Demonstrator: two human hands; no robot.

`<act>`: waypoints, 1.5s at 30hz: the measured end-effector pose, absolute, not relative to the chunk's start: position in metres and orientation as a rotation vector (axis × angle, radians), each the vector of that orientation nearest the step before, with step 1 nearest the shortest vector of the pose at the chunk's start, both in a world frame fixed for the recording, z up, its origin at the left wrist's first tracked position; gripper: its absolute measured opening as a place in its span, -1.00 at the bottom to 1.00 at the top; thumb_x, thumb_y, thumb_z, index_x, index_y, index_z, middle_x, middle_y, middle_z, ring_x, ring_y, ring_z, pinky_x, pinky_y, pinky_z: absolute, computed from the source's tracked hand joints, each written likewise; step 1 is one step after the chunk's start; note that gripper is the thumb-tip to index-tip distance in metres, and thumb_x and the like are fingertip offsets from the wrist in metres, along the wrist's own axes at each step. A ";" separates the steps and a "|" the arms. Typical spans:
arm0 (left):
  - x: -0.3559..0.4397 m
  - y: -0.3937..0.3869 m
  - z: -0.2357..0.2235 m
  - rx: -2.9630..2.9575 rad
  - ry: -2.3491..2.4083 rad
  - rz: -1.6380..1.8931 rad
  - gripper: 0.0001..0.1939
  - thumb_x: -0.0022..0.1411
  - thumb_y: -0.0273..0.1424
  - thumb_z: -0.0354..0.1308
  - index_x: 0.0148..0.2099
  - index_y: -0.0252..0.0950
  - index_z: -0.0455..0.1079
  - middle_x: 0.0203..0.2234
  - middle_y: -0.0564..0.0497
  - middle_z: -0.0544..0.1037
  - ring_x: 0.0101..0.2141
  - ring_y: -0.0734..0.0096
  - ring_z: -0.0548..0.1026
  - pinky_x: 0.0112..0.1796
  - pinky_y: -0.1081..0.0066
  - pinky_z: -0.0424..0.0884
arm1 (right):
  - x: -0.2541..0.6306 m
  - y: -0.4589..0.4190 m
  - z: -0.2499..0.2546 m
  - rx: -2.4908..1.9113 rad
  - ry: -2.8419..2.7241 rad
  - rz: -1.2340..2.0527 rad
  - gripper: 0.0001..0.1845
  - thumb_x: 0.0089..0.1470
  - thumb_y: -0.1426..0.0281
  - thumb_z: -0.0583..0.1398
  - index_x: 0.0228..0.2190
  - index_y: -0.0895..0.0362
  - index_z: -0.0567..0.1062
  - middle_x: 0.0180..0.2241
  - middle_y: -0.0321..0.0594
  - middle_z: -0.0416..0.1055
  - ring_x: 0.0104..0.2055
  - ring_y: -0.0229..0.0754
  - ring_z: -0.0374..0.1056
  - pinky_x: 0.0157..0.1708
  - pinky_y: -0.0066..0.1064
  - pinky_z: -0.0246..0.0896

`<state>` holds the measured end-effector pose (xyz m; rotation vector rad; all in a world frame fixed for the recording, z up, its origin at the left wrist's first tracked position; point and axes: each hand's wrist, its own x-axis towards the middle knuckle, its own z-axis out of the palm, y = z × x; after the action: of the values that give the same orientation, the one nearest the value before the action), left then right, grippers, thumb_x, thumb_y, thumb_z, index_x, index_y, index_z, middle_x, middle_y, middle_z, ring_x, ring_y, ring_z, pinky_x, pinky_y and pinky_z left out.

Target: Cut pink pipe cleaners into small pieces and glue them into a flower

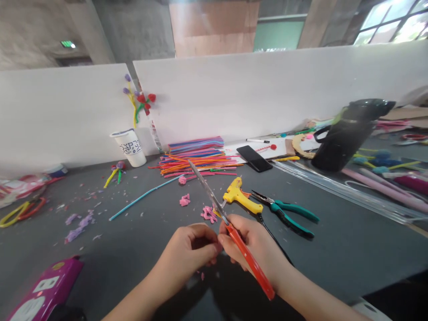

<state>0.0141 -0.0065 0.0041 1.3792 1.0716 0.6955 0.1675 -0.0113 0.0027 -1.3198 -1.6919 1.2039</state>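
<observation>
White paper cup [132, 149] up by the table's [351, 249] far edge, left of centre, and its contents are hidden; the dark pitcher [346, 138], far edge on the right, shows nothing of its inside either. Purple box [50, 283] at the near left corner, cut off by the view. At the near edge's middle, the right hand [252, 245] curls round red-handled scissors [239, 243], silver blades aimed at the far edge. Left hand [192, 247]: thumb and fingers drawn together, meeting the right's fingertips; whatever's pinched there, I can't tell.

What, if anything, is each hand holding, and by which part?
The right hand holds red-handled scissors near where handle meets blades. Whether the left hand pinches anything cannot be told.
</observation>
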 end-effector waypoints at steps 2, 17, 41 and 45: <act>0.015 -0.008 0.005 1.378 1.094 0.761 -0.94 -0.02 -0.52 0.11 -0.47 -0.35 0.41 -0.60 0.07 0.40 -0.57 0.50 0.34 -0.51 0.49 0.26 | 0.169 -0.011 0.002 -1.309 -1.739 1.098 -0.89 -0.07 0.42 0.07 -0.57 0.11 0.21 -0.69 -0.47 0.09 -0.66 -0.40 0.04 -0.67 -0.58 -0.08; -0.002 -0.002 0.014 1.055 0.908 1.394 -0.97 0.00 -0.47 0.23 -0.47 -0.31 0.46 -0.59 0.12 0.43 -0.56 0.59 0.37 -0.49 0.58 0.30 | 0.187 -0.020 -0.011 -1.513 -2.262 0.265 -0.63 -0.13 0.07 0.16 -0.49 0.08 0.20 -0.68 -0.42 0.16 -0.65 -0.26 0.08 -0.62 -0.48 -0.16; -0.004 -0.002 0.013 1.066 0.881 1.430 -0.99 0.00 -0.47 0.22 -0.45 -0.28 0.47 -0.62 0.12 0.44 -0.57 0.57 0.37 -0.49 0.56 0.30 | 0.185 -0.019 -0.012 -1.426 -2.318 0.081 -0.64 0.00 0.05 0.07 -0.46 0.11 0.26 -0.62 -0.30 0.33 -0.60 -0.19 0.29 -0.60 -0.46 -0.03; -0.004 -0.001 0.014 1.091 0.891 1.415 -0.96 0.02 -0.46 0.21 -0.46 -0.28 0.46 -0.62 0.12 0.43 -0.55 0.57 0.37 -0.49 0.56 0.30 | 0.185 -0.019 -0.014 -1.427 -2.318 0.061 -0.63 0.00 0.04 0.06 -0.49 0.10 0.25 -0.64 -0.32 0.32 -0.62 -0.21 0.27 -0.61 -0.47 -0.05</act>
<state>-0.0036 -0.0012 0.0136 1.0914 0.8905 1.4154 0.1852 -0.0192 -0.0137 -1.4274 -2.3184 0.0608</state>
